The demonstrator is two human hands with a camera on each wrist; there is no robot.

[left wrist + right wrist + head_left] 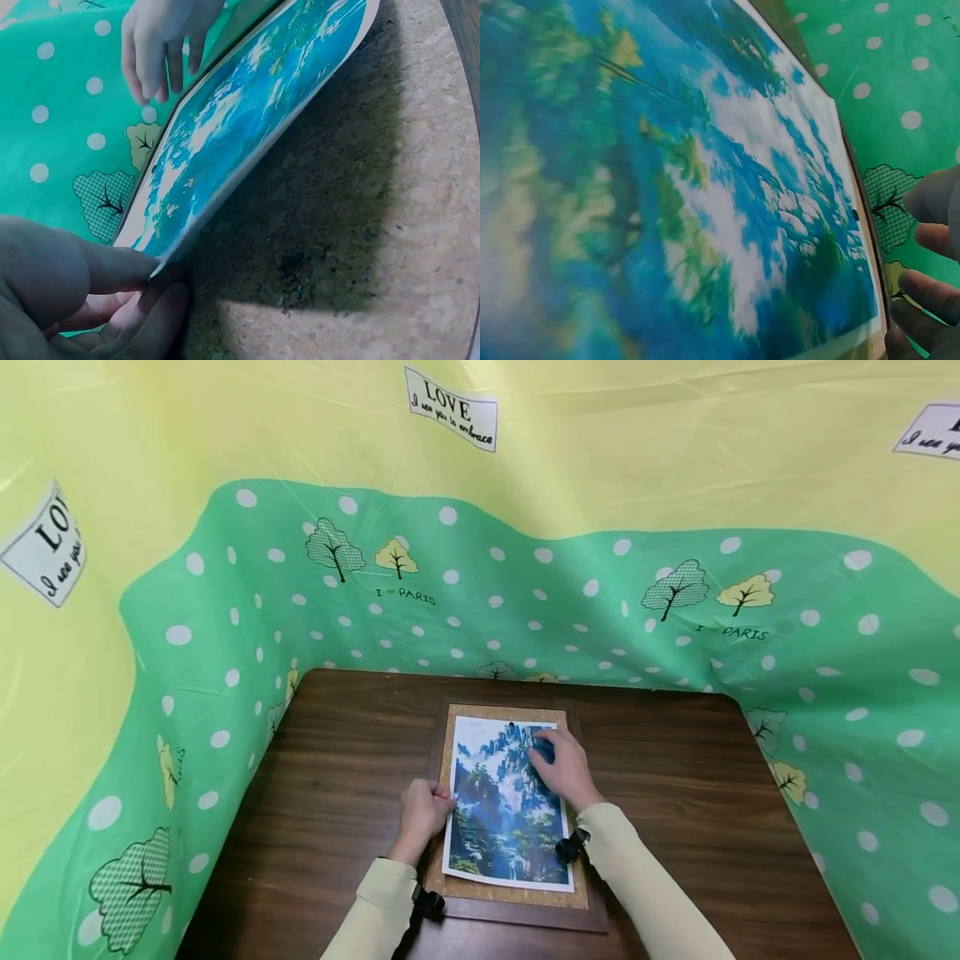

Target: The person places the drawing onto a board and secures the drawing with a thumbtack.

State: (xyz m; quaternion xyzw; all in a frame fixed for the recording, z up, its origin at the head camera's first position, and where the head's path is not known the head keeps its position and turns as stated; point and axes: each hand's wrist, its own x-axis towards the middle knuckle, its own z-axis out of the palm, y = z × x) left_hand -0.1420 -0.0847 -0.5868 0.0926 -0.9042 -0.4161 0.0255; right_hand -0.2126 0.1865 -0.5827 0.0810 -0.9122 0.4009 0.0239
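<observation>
A landscape print [498,810] of blue mountains and waterfalls lies over a cork board [581,872] with a dark wooden frame. At the print's top edge, in the head view, sits a small dark pin [512,723]. My left hand [424,812] pinches the print's left edge between thumb and fingers; in the left wrist view that side of the paper is lifted off the cork [427,172]. Over the print's upper right is my right hand [561,763], its fingers loosely bent and holding nothing. The right wrist view shows those fingers apart from the paper.
The board rests on a dark brown wooden table [337,760]. A green and yellow patterned cloth [525,585] hangs around the table's back and sides. Each sleeved wrist carries a small black camera, one on the left [429,904] and one on the right [572,845].
</observation>
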